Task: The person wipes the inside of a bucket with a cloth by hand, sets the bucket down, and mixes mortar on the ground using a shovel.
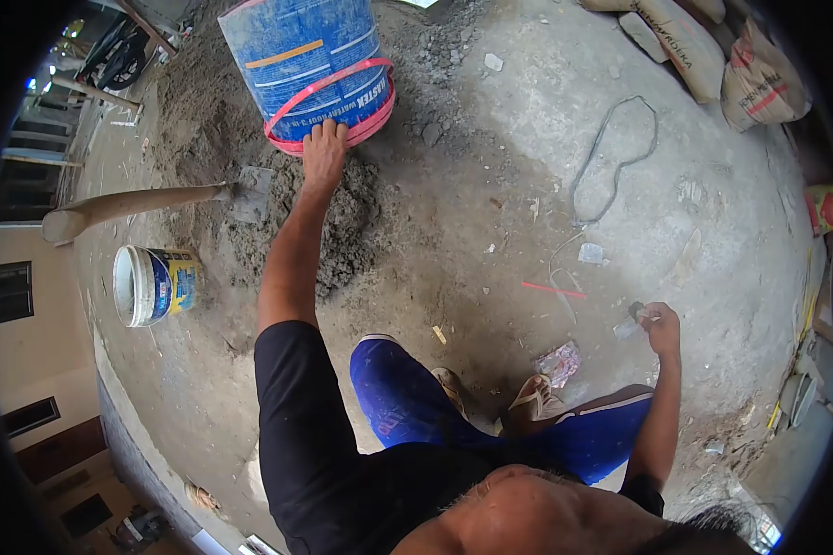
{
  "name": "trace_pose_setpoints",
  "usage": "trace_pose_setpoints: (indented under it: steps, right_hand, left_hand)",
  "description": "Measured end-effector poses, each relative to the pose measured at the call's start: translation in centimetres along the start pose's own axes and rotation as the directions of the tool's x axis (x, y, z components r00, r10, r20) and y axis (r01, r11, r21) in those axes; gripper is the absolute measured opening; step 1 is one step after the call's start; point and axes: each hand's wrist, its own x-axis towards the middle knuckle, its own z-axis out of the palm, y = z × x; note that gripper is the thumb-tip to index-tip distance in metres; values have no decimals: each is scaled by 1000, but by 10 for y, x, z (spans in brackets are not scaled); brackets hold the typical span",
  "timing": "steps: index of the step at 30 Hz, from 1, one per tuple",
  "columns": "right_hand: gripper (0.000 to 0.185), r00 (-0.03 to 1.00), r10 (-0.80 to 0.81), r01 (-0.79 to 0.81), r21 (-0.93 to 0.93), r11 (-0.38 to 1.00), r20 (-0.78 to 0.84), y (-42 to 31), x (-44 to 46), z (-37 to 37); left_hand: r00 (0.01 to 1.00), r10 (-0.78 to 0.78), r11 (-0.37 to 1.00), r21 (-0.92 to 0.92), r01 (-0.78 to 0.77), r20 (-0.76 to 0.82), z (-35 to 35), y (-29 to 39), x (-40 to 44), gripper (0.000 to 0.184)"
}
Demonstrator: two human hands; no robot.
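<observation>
My left hand [326, 153] has its fingers hooked over the pink rim of a big blue bucket [310, 69]. The bucket lies tipped, its printed lettering upside down and its rim toward me, with a pink handle across its side. Right below is a heap of wet grey mortar [347, 227]. A hoe [148, 205] with a thick wooden handle rests its metal blade in the heap. Out to the side, my right hand [659, 328] is closed, fingers pinched together. Something small, dark and pale shows at its fingertips; its kind cannot be made out.
Left of the heap stands a small white, blue and yellow pail [157, 285]. Filled sacks [676, 46] lie at the upper right. On the concrete floor are a loop of grey cord [578, 176], a red strip [553, 290] and a crumpled wrapper [558, 363] near my sandalled feet.
</observation>
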Motion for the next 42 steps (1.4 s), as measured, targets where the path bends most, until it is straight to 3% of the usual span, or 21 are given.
trace_pose_setpoints:
  steps: [4,10,15,18,23,29,34,42]
  right_hand:
    - [28,999,17,-21,-87,996,-41,0,-14,-4]
    - [26,998,8,-12,-50,999,-63,-16,-20,-8]
    - [28,993,-96,92,-57,994,-63,-6,-14,-4]
    - [28,998,-31,32,7,999,-56,-22,-17,-4]
    - [29,999,-36,35,-16,999,-30,-27,-10,-3]
    - [29,998,-48,47,-38,998,-34,-31,-9,-1]
    - [31,998,-35,34,-24,999,-59,-26,-22,-6]
    - [30,996,-34,34,-11,999,-88,-22,-31,-17]
  left_hand:
    - [997,-16,997,-69,22,81,24,14,-20,15]
    - [990,-88,985,-139,102,108,20,-11,-12,20]
    - [983,-157,963,-207,174,95,-3,-22,-1,31]
    - [983,-183,958,-224,181,11,-19,-41,5,46]
    - [973,-203,945,-283,165,-110,-80,-81,49,53]
    - [959,-207,942,-303,143,-191,-53,-72,60,55]
    - [969,-242,931,-271,246,50,13,-26,26,53]
    - [973,-223,938,-257,233,65,7,-34,38,53]
